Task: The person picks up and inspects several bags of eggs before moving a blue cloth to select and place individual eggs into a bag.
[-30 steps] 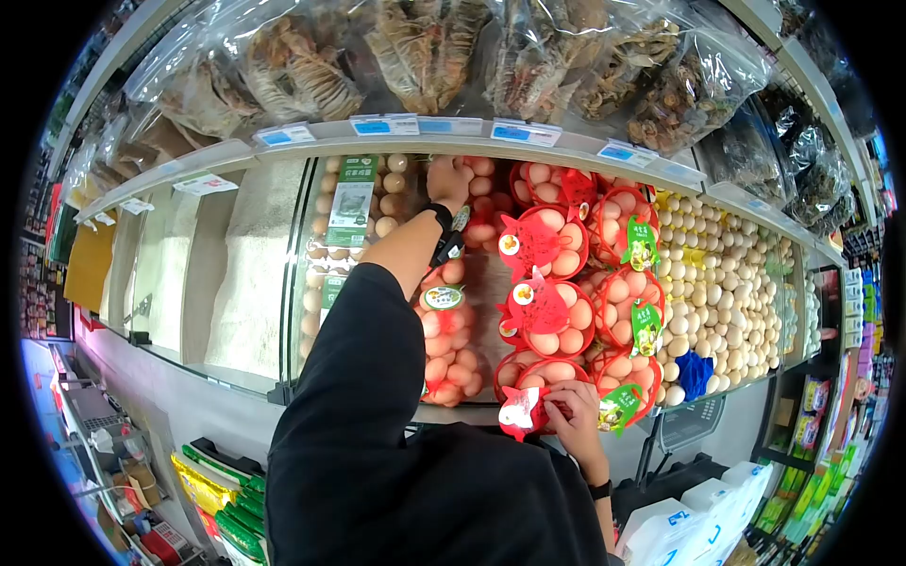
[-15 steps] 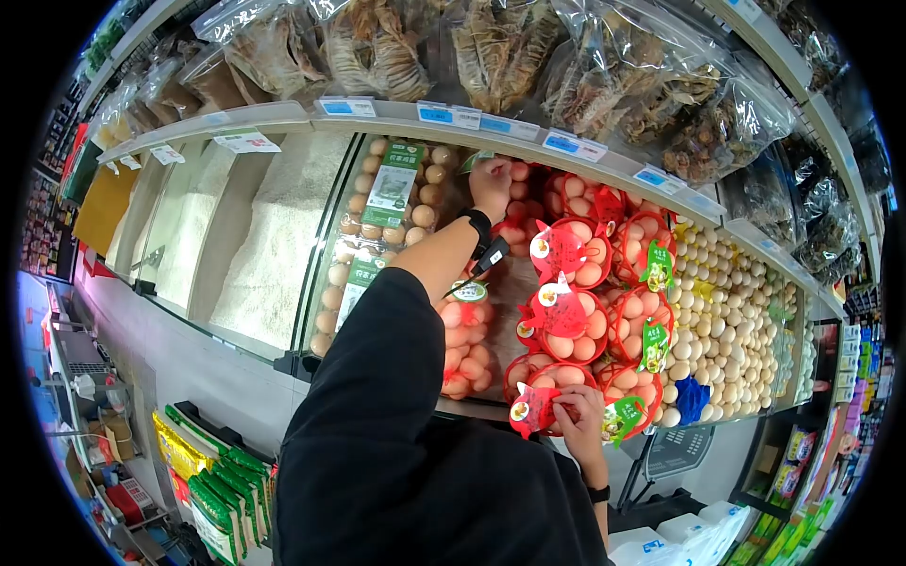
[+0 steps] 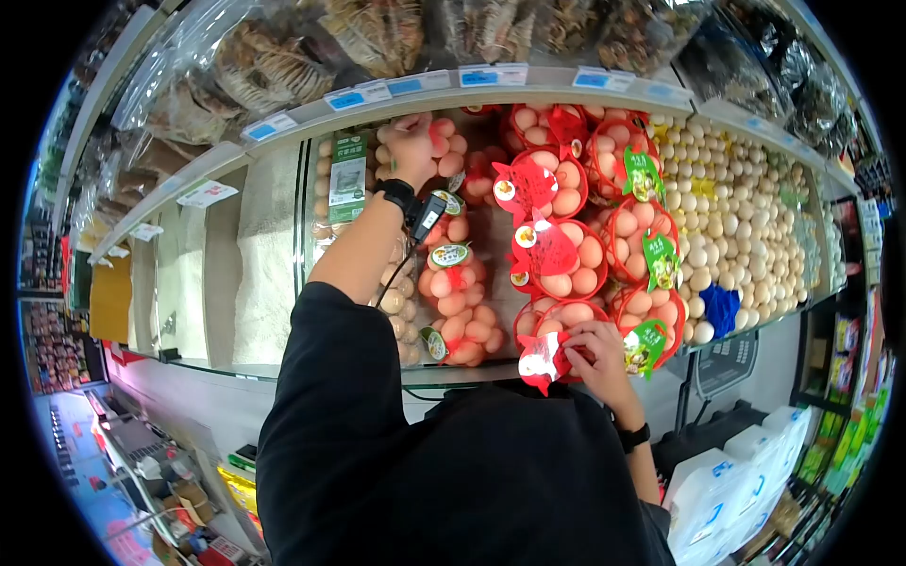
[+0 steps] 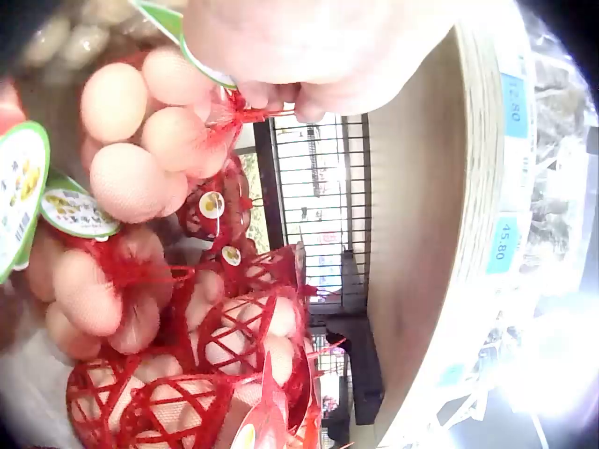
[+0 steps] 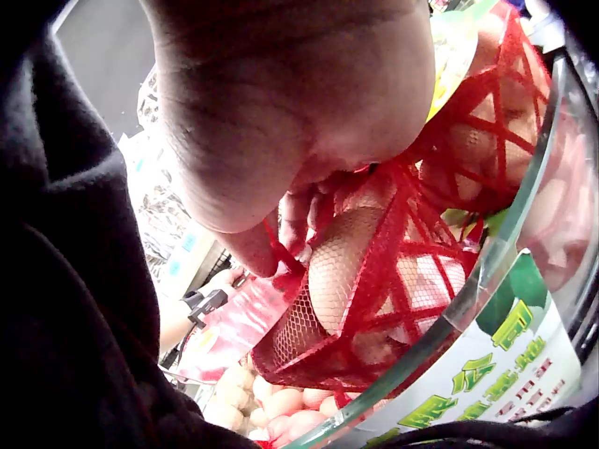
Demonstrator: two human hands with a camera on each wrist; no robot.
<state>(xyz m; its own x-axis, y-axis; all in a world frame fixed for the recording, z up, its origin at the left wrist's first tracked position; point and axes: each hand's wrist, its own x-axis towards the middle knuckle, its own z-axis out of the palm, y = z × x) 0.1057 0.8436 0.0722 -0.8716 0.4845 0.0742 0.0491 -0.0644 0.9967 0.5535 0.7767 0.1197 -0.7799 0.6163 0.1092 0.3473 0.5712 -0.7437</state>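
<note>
At the back of the egg case, my left hand [image 3: 411, 151] [image 4: 318, 47] pinches the gathered red top of a net bag of eggs [image 3: 448, 149] [image 4: 126, 145]. The bag hangs beside a plastic egg pack with a green label [image 3: 349, 174]. Other net bags of eggs [image 3: 455, 288] [image 4: 89, 290] lie below it. Near the front glass, my right hand [image 3: 604, 368] [image 5: 299, 112] grips the red netting of a bag of eggs [image 3: 578, 313] [image 5: 342, 271], by its red and white tag [image 3: 541, 360].
Right of the net bags lie loose eggs [image 3: 736, 226] with a blue crumpled item [image 3: 720, 309]. A shelf edge with price tags [image 3: 493, 75] overhangs the back, bearing bagged dried goods. The glass front edge [image 3: 444, 375] [image 5: 449, 323] runs along the near side.
My left hand has shifted left relative to the case, and a net bag of eggs now hangs from its fingers. My right hand stays at the front bag. The head view has turned.
</note>
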